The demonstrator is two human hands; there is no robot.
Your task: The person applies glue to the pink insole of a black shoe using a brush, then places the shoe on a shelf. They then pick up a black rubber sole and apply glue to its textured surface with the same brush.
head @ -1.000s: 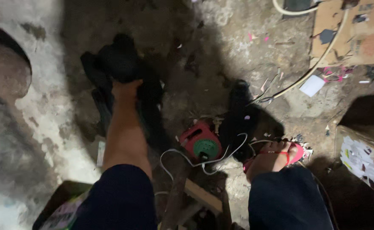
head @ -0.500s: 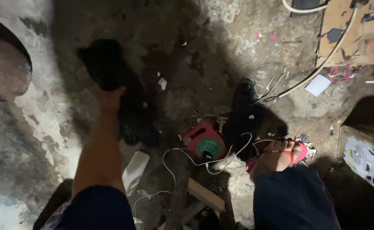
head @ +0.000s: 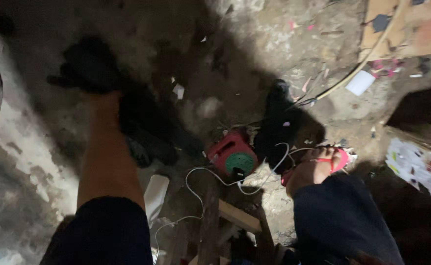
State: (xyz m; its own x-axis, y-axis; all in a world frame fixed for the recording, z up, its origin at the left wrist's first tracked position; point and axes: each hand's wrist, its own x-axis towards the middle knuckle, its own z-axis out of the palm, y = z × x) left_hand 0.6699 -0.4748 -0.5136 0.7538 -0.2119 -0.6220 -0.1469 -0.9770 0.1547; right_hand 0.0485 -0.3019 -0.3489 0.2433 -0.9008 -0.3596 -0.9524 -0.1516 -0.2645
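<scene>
In the head view, the left hand (head: 90, 66) reaches forward in a black glove over the dirty floor (head: 235, 44); whether its fingers are apart or together cannot be told in the blur. A red-and-green cable reel (head: 232, 157) with a white cord (head: 200, 176) lies near the sandal (head: 340, 159). The right hand is out of sight.

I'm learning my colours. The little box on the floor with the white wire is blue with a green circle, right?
Not quite. The box is red, not blue. The head view shows it on the floor with a green circle on it and the white wire beside it.
</scene>
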